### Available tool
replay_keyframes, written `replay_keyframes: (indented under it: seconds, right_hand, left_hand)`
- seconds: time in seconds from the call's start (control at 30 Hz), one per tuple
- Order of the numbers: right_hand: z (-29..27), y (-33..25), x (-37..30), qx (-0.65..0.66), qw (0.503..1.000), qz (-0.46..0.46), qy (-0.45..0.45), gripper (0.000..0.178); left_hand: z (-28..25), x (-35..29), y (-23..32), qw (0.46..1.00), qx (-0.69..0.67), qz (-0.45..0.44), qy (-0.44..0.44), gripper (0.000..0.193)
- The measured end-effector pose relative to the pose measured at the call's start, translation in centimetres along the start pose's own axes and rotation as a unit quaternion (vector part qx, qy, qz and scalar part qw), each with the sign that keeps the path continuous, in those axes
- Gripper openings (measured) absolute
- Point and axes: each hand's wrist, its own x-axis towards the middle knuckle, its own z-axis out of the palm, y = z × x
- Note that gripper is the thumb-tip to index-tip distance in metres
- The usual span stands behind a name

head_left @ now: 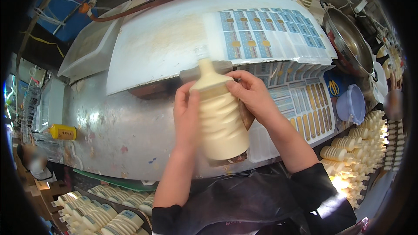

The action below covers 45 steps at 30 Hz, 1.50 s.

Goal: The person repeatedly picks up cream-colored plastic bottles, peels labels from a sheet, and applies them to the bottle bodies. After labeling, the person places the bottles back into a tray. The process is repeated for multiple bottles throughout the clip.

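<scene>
A cream bottle (pixel 222 122) with a narrow neck and spiral ridges on its body stands out in the middle, its neck pointing away from me and slightly blurred. My left hand (pixel 187 109) is closed on the left side of its shoulder, thumb on top. From the right, my right hand (pixel 257 95) grips the same shoulder, thumb and forefinger at its edge. Under and behind the bottle, parts of a dark support show; most of it is hidden. Just beyond, a sheet of blue and gold labels (pixel 250 35) lies on a white board (pixel 152 43).
More label sheets (pixel 300 109) lie right of my hand. Beside them are a lilac bucket (pixel 351 104), yellow-handled scissors (pixel 333 88) and a metal pan (pixel 348 35). Bottles stand in rows at lower right; labelled bottles (pixel 124 222) lie lower left. A yellow container (pixel 62 132) sits on the metal table (pixel 117 126).
</scene>
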Motion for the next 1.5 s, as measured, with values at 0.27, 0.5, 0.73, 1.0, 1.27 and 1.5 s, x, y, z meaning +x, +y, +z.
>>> replay_keyframes:
  seconds: [0.27, 0.5, 0.73, 1.0, 1.27, 1.5]
  right_hand:
    - [0.5, -0.4, -0.4, 0.029, 1.000, 0.000, 0.004, 0.034]
    - [0.7, -1.9, -1.2, -0.003, 1.000, 0.006, 0.005, 0.033]
    - [1.0, -2.1, -1.4, 0.014, 1.000, 0.023, 0.004, 0.035]
    - [1.2, -2.0, -1.4, 0.041, 0.999, 0.016, -0.001, 0.032]
    - [0.8, -0.9, -1.0, 0.041, 0.999, -0.009, 0.005, 0.030]
    - [0.8, -0.6, -0.8, 0.049, 0.999, -0.008, 0.001, 0.032]
  left_hand:
    - [-0.6, 0.1, 0.0, 0.996, -0.082, -0.042, 0.016, 0.028]
    - [-1.4, -0.3, 0.1, 0.966, -0.229, -0.117, 0.017, 0.039]
    - [-1.1, -0.3, 0.3, 0.981, -0.166, -0.090, -0.053, 0.038]
    - [-0.6, 0.4, -0.2, 0.997, -0.067, -0.042, -0.025, 0.031]
    - [-0.5, 0.5, -0.6, 0.996, -0.078, -0.028, -0.022, 0.025]
    - [-0.8, 0.5, -1.0, 0.997, -0.077, -0.015, -0.020, 0.031]
